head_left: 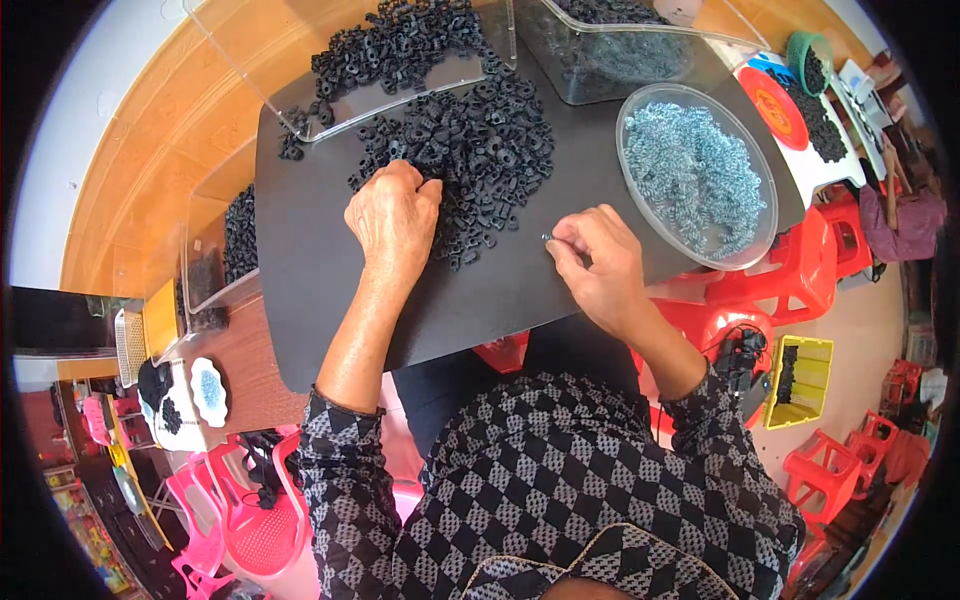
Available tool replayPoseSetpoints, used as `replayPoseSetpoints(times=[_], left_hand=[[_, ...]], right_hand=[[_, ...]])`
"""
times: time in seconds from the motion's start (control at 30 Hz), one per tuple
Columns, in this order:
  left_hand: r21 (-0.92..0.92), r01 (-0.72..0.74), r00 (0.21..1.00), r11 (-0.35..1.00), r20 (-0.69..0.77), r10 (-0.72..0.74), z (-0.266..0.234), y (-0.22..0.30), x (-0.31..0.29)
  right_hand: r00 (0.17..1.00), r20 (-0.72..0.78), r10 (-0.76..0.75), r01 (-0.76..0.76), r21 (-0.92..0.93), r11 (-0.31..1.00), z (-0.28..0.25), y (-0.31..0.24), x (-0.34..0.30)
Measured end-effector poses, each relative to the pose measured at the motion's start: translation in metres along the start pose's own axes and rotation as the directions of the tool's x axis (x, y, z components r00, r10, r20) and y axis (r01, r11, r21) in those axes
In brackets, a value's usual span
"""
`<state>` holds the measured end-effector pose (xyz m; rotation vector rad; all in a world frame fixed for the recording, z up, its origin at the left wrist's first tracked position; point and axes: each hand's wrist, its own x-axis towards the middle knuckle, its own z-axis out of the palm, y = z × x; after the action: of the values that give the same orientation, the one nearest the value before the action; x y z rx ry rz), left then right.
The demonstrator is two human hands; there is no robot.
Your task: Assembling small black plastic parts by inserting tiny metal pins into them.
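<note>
A heap of small black plastic parts (490, 150) is spread over the dark tabletop (310, 240). At the heap's left front edge is my left hand (393, 210), back upward and fingers curled down against the parts. Its fingertips are hidden, so anything in them cannot be made out. To the right, over bare tabletop, my right hand (600, 262) pinches a small metal spring (546, 238) between thumb and forefinger, with the spring's end sticking out. Beside that hand stands a round clear tub (627, 170) holding many silvery-blue springs (695, 180).
Clear plastic bins (420, 100) with more black parts stand behind the heap and at the left. Red stools (790, 270), a yellow crate (800, 385) and a pink chair (262, 520) are around the table. Another person (905, 215) sits at the far right.
</note>
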<state>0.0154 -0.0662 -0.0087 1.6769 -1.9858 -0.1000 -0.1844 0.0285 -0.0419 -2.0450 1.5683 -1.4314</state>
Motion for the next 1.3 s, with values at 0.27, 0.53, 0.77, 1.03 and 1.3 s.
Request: replayPoseSetpoints(times=[0.27, 0.53, 0.77, 1.03, 1.3], left_hand=[[-0.494, 0.130, 0.991, 0.860, 0.084, -0.101, -0.025, -0.001, -0.027], [-0.902, 0.384, 0.923, 0.198, 0.371, -0.102, -0.033, 0.006, -0.074], [-0.896, 0.417, 0.909, 0.155, 0.407, -0.091, -0.032, 0.014, -0.093], [-0.899, 0.435, 0.900, 0.055, 0.433, -0.049, -0.030, 0.010, -0.099], [-0.885, 0.465, 0.882, 0.022, 0.462, -0.091, -0.029, 0.010, -0.101]], right_hand=[[0.999, -0.007, 0.041, -0.041, 0.038, 0.998, 0.001, 0.000, -0.002], [0.999, 0.044, -0.001, -0.001, 0.048, 0.999, -0.005, -0.006, 0.003], [0.992, 0.115, -0.055, 0.037, 0.149, 0.988, -0.003, -0.030, 0.008], [0.987, 0.149, -0.063, 0.035, 0.188, 0.982, 0.004, -0.034, 0.003], [0.985, 0.156, -0.068, 0.035, 0.209, 0.977, 0.007, -0.041, 0.001]])
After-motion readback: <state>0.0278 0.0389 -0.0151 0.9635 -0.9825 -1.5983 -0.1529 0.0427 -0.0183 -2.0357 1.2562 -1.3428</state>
